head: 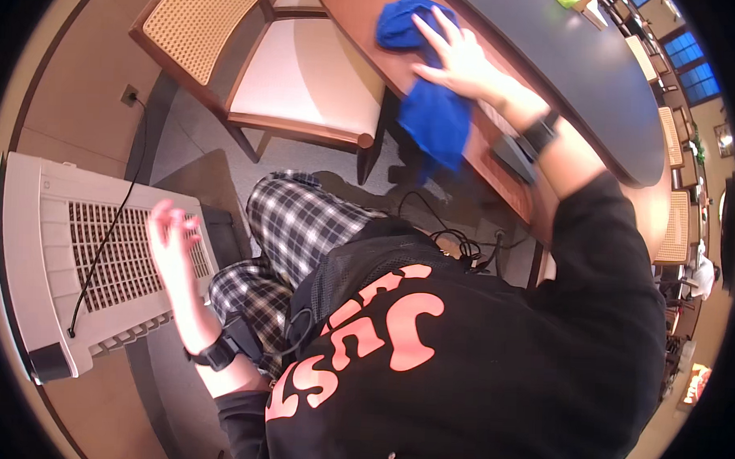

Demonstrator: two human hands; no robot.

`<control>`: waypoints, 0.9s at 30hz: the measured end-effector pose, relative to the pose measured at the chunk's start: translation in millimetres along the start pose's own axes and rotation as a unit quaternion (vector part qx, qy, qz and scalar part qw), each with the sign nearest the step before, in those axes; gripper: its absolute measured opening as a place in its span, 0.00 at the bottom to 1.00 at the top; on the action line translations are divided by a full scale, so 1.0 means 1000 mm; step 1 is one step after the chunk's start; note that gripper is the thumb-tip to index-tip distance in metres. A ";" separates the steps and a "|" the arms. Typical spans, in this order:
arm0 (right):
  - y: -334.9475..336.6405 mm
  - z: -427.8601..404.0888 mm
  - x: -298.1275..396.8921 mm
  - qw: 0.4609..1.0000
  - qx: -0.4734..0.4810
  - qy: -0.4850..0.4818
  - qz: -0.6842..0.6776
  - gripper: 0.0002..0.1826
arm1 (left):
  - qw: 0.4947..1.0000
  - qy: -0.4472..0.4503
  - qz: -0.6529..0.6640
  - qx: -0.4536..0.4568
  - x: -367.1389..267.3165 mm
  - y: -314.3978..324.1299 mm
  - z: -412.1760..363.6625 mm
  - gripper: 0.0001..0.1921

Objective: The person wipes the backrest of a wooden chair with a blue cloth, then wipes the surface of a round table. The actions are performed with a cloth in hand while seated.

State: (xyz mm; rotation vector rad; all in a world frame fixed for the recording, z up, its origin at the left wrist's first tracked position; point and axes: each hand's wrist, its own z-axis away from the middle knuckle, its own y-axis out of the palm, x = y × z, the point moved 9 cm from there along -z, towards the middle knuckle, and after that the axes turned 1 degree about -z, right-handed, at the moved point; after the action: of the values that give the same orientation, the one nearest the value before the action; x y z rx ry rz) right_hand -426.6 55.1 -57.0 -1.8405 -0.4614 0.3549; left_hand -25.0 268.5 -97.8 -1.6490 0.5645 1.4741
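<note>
My right hand (467,63) lies palm down with spread fingers on a blue cloth (435,122), pressing it against the wooden rim of a round table (359,23). Part of the cloth is bunched beyond my fingertips. The rest hangs over the table edge, slightly blurred. My left hand (173,238) is raised at my side, empty and blurred, its fingers loosely bent and apart. Behind it is a pale appliance with a grille (52,212). Both wrists wear dark straps with devices.
A wooden chair with a cane back (306,75) stands by the table. A dark grey turntable (567,85) covers the table's middle. Loose black cables (464,245) lie on the floor beneath. A wall socket (129,95) feeds a cord. Another person (703,277) is far right, near more chairs.
</note>
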 end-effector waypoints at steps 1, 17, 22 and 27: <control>0.005 -0.018 0.001 1.000 -0.017 0.005 -0.009 0.36 | 0.998 -0.017 -0.018 0.057 0.041 0.016 -0.005 0.14; -0.027 0.030 0.001 0.999 0.027 0.034 -0.024 0.21 | 0.954 -0.211 -0.102 0.187 0.315 0.060 0.047 0.05; 0.007 -0.053 0.000 0.997 -0.034 -0.042 0.059 0.23 | 0.947 -0.256 -0.039 0.189 0.314 0.059 0.052 0.05; 0.017 -0.076 0.027 0.999 0.020 -0.027 0.014 0.25 | 0.945 -0.280 -0.031 0.164 0.296 0.056 0.056 0.04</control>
State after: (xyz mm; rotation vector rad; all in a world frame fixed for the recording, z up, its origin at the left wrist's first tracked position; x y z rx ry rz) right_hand -366.0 -0.2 -50.7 -1.8041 -0.4639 0.4312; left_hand -39.5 340.2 -395.6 -0.9228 0.4012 1.6091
